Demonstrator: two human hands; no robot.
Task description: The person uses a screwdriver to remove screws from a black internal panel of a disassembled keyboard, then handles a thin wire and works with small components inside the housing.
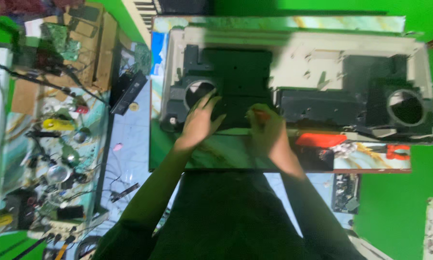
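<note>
A long opened device casing, cream outside and black inside with two round holes, lies across a small marbled table. My left hand rests flat with spread fingers on the black inner part beside the left round hole. My right hand is curled at the casing's front edge, around what looks like a small orange-tipped tool; the picture is blurred, so the tool's kind is unclear.
An orange-red flat object and orange-handled pliers lie on the table at the right. A cluttered bench with wires, circuit boards and small parts stands at the left. A black circuit part lies on the floor.
</note>
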